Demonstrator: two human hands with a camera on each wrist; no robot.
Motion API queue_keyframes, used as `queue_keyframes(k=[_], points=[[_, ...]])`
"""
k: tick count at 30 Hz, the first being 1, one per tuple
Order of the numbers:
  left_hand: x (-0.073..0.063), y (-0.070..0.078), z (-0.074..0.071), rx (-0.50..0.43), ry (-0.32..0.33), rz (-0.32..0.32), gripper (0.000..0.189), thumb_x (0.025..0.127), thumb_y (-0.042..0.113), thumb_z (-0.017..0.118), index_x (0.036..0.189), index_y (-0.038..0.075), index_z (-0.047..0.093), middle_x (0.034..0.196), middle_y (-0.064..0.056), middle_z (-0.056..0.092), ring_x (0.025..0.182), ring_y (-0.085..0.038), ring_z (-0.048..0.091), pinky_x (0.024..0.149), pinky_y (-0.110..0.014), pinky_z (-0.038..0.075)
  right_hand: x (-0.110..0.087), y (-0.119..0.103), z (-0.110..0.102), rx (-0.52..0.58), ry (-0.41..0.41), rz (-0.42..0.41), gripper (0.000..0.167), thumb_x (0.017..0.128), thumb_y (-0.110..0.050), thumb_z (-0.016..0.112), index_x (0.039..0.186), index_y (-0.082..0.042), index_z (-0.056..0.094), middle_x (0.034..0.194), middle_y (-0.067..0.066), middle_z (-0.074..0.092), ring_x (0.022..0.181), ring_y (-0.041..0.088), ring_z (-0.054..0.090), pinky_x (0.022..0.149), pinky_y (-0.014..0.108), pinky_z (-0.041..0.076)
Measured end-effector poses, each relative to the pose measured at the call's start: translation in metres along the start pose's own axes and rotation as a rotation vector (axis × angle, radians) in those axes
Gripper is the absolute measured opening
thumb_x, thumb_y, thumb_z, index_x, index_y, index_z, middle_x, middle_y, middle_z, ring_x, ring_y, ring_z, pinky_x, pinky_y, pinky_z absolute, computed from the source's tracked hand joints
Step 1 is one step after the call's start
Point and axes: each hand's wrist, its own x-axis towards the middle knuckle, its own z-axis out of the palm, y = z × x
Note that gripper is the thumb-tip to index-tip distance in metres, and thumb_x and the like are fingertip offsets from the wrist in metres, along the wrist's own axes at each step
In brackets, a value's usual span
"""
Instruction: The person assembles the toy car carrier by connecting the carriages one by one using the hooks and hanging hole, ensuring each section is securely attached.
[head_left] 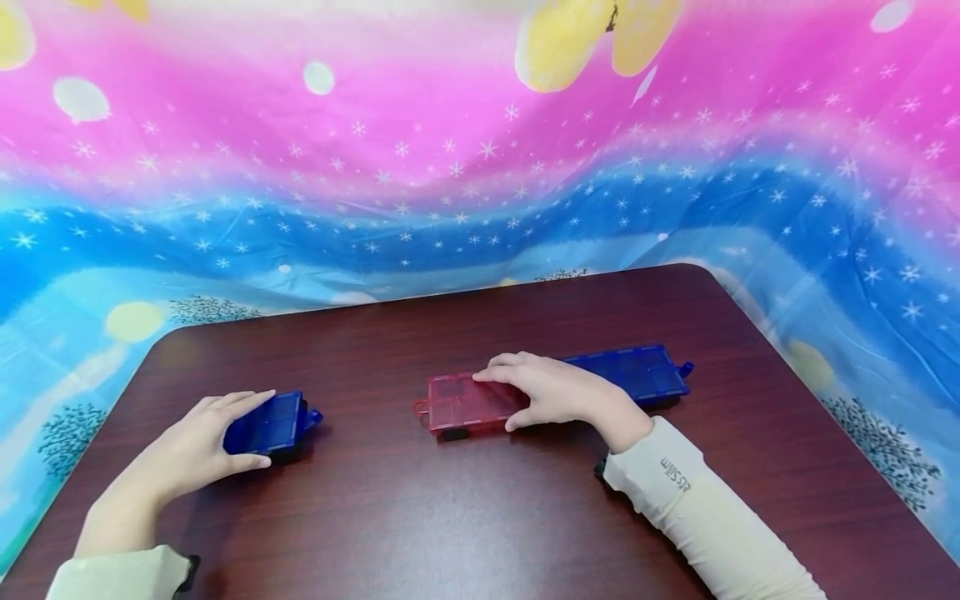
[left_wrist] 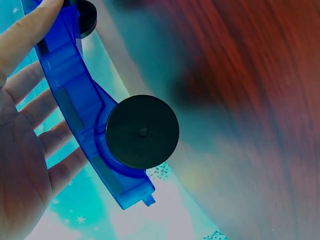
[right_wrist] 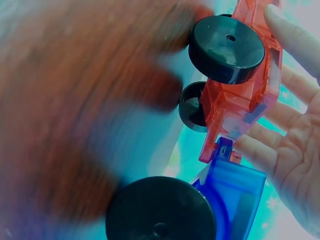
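Note:
On the left of the table, my left hand [head_left: 183, 446] grips a translucent blue toy car base [head_left: 279, 423] by its sides, thumb on the near edge and fingers over the far one. Its black wheel [left_wrist: 142, 132] shows large in the left wrist view. My right hand [head_left: 558, 390] holds a translucent red toy car base [head_left: 459, 404] between thumb and fingers, with a wire loop at its left end. Behind the red one, a second blue car base [head_left: 648, 375] continues to the right, end to end with it; the right wrist view shows their coupling parts [right_wrist: 223, 148] overlapping.
The dark reddish-brown tabletop [head_left: 420, 500] has rounded far corners. A pink and blue backdrop cloth [head_left: 450, 208] with snowflakes hangs right behind the table. A gap of tabletop lies between the left blue car base and the red one.

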Motion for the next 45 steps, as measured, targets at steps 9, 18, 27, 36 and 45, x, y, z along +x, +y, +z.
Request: queue_keyframes(k=[9,18,27,36,45], points=[[0.005,0.014,-0.001,0.003,-0.015,-0.001,0.089,0.073,0.048,0.084,0.145,0.009,0.050,0.139,-0.027,0.052,0.124,-0.047,0.044,0.088,-0.068,0.049,0.000,0.001,0.001,-0.003,0.001,0.000,0.069,0.085,-0.030,0.079,0.147,-0.021,0.050,0.150,0.007,0.047,0.137,0.028,0.046,0.107,0.047,0.047],[0.013,0.029,0.000,0.030,-0.015,0.004,0.088,0.073,0.047,0.085,0.146,0.012,0.049,0.140,-0.022,0.053,0.125,-0.044,0.046,0.087,-0.065,0.050,-0.001,0.002,0.003,0.003,0.002,0.002,0.070,0.085,-0.031,0.079,0.147,-0.022,0.050,0.152,0.007,0.045,0.138,0.029,0.045,0.107,0.048,0.047],[0.020,0.046,-0.002,0.028,-0.016,0.024,0.086,0.074,0.044,0.085,0.146,0.013,0.050,0.140,-0.021,0.053,0.126,-0.044,0.047,0.088,-0.065,0.051,-0.001,0.002,0.002,0.017,0.002,0.004,0.069,0.085,-0.029,0.079,0.147,-0.020,0.050,0.152,0.008,0.045,0.138,0.029,0.045,0.108,0.048,0.047],[0.027,0.061,-0.003,0.030,-0.026,0.046,0.084,0.075,0.044,0.084,0.146,0.014,0.051,0.140,-0.019,0.054,0.125,-0.042,0.049,0.089,-0.062,0.052,0.001,0.004,0.001,0.016,-0.002,0.002,0.069,0.086,-0.031,0.078,0.147,-0.020,0.050,0.152,0.008,0.045,0.139,0.029,0.045,0.108,0.048,0.047],[0.037,0.074,0.000,0.030,-0.031,0.079,0.083,0.075,0.044,0.084,0.145,0.015,0.052,0.139,-0.017,0.055,0.125,-0.039,0.051,0.090,-0.061,0.052,0.000,0.005,0.000,0.024,-0.001,-0.001,0.069,0.086,-0.031,0.078,0.147,-0.019,0.050,0.152,0.009,0.045,0.139,0.029,0.044,0.109,0.049,0.046]])
